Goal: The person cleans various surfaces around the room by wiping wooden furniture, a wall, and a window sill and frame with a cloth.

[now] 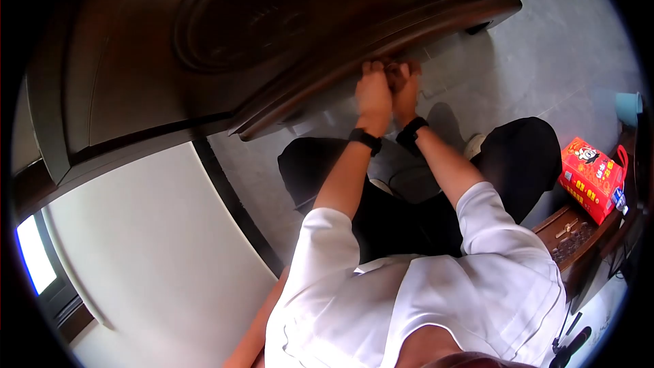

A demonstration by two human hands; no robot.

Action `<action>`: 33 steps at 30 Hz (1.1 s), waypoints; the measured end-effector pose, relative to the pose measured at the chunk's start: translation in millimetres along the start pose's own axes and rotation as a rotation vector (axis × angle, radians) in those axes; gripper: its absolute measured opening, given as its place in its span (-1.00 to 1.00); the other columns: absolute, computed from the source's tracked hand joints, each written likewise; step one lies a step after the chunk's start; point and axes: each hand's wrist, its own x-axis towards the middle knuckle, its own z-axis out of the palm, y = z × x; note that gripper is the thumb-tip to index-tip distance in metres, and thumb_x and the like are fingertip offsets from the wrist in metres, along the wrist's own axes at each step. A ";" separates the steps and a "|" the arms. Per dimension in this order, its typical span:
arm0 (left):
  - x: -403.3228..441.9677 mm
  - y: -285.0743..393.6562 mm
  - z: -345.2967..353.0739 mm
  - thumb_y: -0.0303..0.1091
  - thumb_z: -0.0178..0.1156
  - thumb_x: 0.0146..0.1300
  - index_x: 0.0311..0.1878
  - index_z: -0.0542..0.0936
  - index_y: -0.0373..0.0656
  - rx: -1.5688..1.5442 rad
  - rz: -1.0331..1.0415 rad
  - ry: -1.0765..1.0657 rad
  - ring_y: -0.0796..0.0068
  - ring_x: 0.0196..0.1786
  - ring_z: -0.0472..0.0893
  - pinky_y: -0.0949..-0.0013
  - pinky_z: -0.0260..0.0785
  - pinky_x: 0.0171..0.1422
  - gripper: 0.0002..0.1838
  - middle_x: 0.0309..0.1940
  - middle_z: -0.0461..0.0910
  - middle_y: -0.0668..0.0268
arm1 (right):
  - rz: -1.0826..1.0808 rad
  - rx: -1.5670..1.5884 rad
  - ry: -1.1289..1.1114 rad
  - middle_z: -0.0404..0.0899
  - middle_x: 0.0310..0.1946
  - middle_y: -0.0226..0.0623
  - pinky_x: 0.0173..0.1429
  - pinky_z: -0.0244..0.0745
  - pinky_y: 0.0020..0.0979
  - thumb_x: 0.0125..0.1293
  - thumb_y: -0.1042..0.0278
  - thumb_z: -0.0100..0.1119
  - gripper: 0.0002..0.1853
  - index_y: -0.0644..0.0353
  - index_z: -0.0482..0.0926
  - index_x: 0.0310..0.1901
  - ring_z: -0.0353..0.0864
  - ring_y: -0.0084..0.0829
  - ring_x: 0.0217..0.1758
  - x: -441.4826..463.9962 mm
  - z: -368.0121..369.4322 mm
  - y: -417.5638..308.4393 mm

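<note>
My left hand [374, 92] and my right hand [407, 86] are close together, just below the curved lower rail [402, 27] of a dark carved wooden panel [252, 13]. The fingers of both are bent and closed. Between the fingertips shows a small reddish-brown thing [393, 75], too small and dark to name. Whether my fingertips touch the rail I cannot tell. Each wrist carries a black band, and my forearms reach forward over my bent knees.
To the right, a red printed box [591, 176] with a handle and a plastic bottle [619, 199] stand on a brown wooden cabinet [569, 232]. A light blue container [628, 108] is at the far right. A white surface [150, 245] lies left, and grey tiled floor [545, 48] lies ahead.
</note>
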 end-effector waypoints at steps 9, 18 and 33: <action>-10.2 20.7 -67.6 -0.57 0.17 0.10 -0.01 0.59 -0.24 -0.168 -0.042 0.238 -0.16 0.01 0.60 0.02 0.51 0.08 -0.67 -0.05 0.57 -0.02 | -0.142 -0.186 -0.133 0.50 0.05 -0.19 0.09 0.44 -0.31 0.14 0.62 0.27 -0.62 0.19 0.57 0.04 0.50 -0.14 0.07 21.3 17.5 -93.8; 37.6 70.3 -8.4 -0.62 0.14 0.15 0.03 0.59 -0.21 -0.118 0.182 0.139 -0.07 -0.11 0.66 0.06 0.57 -0.07 -0.65 0.01 0.56 0.11 | -0.106 -0.149 0.282 0.56 -0.09 -0.15 0.02 0.50 -0.26 0.19 0.65 0.19 -0.72 0.20 0.52 -0.05 0.54 -0.18 -0.07 66.2 -28.6 -75.0; 27.0 104.9 -10.3 -0.61 0.17 0.09 -0.01 0.64 -0.27 -0.135 0.043 0.181 -0.09 -0.02 0.63 0.11 0.51 0.08 -0.65 -0.04 0.61 0.05 | -0.046 -0.069 0.107 0.50 -0.03 -0.12 0.10 0.44 -0.24 0.08 0.62 0.30 -0.65 0.20 0.53 -0.06 0.50 -0.11 0.06 68.8 -55.4 -63.7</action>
